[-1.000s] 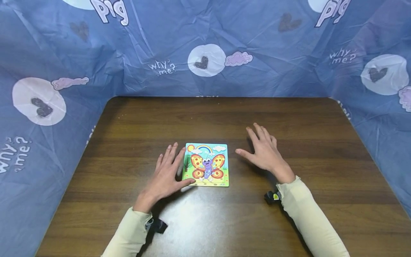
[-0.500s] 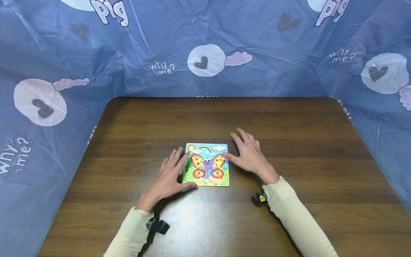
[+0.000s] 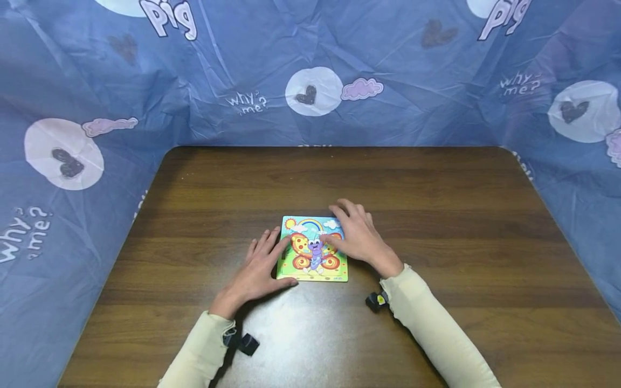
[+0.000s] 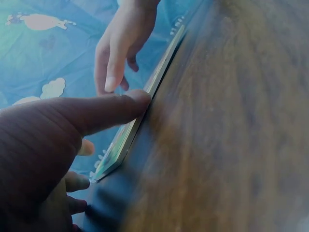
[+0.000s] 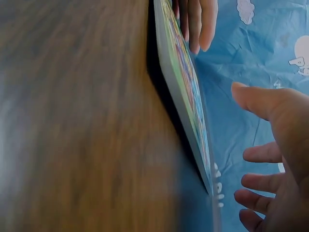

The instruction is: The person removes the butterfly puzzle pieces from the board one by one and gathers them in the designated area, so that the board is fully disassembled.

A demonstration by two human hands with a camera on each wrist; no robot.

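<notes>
A square puzzle board [image 3: 310, 274] with a cartoon butterfly, a sun and a rainbow lies flat on the wooden table. My left hand [image 3: 255, 273] is at its left side, fingers spread along that edge. In the left wrist view, the thumb of this hand [image 4: 53, 130] reaches the board's near edge [image 4: 126, 140] and appears to touch it. My right hand [image 3: 360, 237] is over the board's upper right part, fingers loosely spread. From the right wrist, this hand [image 5: 289, 150] looks raised above the board [image 5: 186, 96], holding nothing; its thumb covers part of the butterfly's right wing in the head view.
Brown wooden table [image 3: 436, 215] surrounds the board on all sides. A blue printed sheet [image 3: 242, 59] hangs behind the table and along both sides. Small black cameras [image 3: 249, 345] are strapped at both wrists, beneath pale sleeves.
My right hand has moved left, from beside the board to over its right part. My left hand has shifted very slightly toward me; the board stays in place.
</notes>
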